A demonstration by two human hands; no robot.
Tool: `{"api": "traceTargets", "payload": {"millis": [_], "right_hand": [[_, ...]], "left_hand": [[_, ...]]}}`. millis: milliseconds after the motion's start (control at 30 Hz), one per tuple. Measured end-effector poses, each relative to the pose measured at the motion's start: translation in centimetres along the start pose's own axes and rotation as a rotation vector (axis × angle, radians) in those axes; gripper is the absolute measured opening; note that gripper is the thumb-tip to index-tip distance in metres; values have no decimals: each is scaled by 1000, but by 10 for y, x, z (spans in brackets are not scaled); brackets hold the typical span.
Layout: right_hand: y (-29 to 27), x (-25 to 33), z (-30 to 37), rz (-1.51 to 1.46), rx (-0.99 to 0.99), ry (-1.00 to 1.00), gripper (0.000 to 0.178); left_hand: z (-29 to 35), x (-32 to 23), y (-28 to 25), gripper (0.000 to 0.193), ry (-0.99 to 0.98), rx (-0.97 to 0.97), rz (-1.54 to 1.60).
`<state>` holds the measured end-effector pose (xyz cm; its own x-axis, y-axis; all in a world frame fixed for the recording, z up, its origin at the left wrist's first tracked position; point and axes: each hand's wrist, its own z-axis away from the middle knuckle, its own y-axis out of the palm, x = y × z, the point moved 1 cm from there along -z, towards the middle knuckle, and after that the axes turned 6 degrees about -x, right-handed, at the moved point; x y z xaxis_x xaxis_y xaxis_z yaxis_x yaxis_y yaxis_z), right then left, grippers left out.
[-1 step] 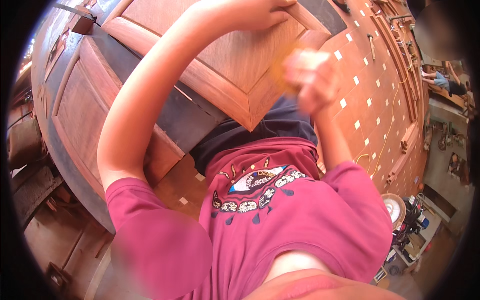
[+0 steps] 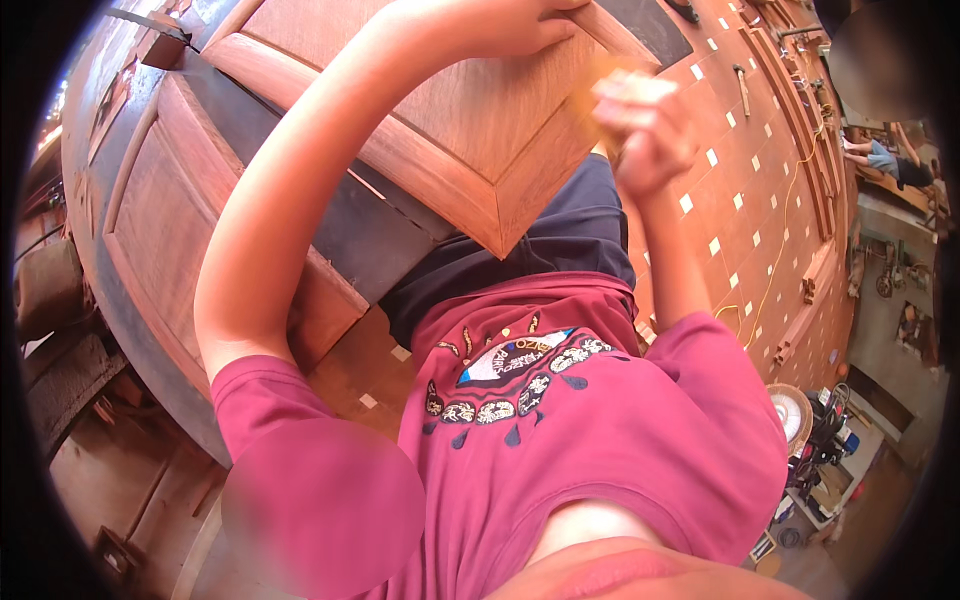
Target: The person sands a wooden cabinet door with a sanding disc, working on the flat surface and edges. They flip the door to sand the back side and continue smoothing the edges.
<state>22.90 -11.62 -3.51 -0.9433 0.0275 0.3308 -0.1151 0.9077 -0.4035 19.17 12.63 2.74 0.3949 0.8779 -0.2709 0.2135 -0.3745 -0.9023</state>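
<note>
The bare left hand (image 2: 515,28) rests, thumb and fingers parted, on a reddish-brown framed wooden panel (image 2: 470,110) whose mitred corner (image 2: 498,215), already joined, juts over dark trousers (image 2: 575,220). The bare right hand (image 2: 650,130) seems to pinch a blurred yellowish piece (image 2: 590,100) by the panel's edge; remaining edge work cannot be judged.

1. On the chest of my dark red T-shirt (image 2: 640,430), small slanted lettering (image 2: 525,356) sits inside an eye-shaped print (image 2: 479,371).
2. Pale patches (image 2: 495,413) curving beneath it bear dark marks too fine to read.
</note>
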Motion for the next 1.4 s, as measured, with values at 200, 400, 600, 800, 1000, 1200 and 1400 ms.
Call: {"api": "traceTargets", "payload": {"millis": [200, 400, 600, 800, 1000, 1200, 1400], "right_hand": [[16, 16, 21, -14, -58, 337, 28], [22, 72, 9, -301, 158, -218, 28], [-4, -43, -18, 19, -180, 77, 29], [10, 20, 2, 193, -90, -22, 23], [24, 106, 13, -98, 94, -65, 24], [34, 116, 16, -131, 132, -116, 23], [36, 118, 10, -137, 171, -99, 21]], "left_hand": [[-2, 4, -2, 46, 17, -32, -48], [-2, 12, 8, 47, 29, -88, -63], [-8, 14, 15, 47, 54, -87, -46], [-4, 13, 8, 45, 58, -71, -14], [-6, 13, 14, 44, -23, -53, -1], [-6, 14, 19, 44, 16, -61, -41], [-11, 10, -8, 46, -144, -18, 70]]}}
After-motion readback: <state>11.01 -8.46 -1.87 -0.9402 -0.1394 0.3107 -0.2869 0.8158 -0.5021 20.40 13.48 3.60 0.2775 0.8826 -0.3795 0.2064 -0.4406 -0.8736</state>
